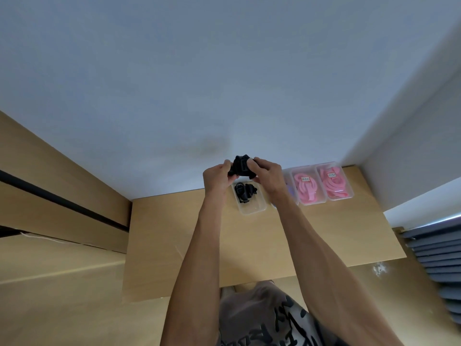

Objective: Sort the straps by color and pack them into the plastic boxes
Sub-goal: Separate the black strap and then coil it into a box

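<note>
A bunched black strap (241, 166) is held in the air above the table's far edge. My left hand (216, 178) grips its left side and my right hand (269, 176) grips its right side. Just below them an open clear plastic box (252, 208) holds another black strap (245, 192). To the right stand two lidded clear boxes of pink straps (307, 186) (333, 181), each with a small label. A box with something purple (291, 190) is mostly hidden behind my right wrist.
The boxes sit in a row at the far edge of a light wooden table (174, 233) against a white wall. A wooden cabinet (62, 196) lies to the left. Grey-blue slats (439, 258) are at the right. A patterned shirt shows at the bottom.
</note>
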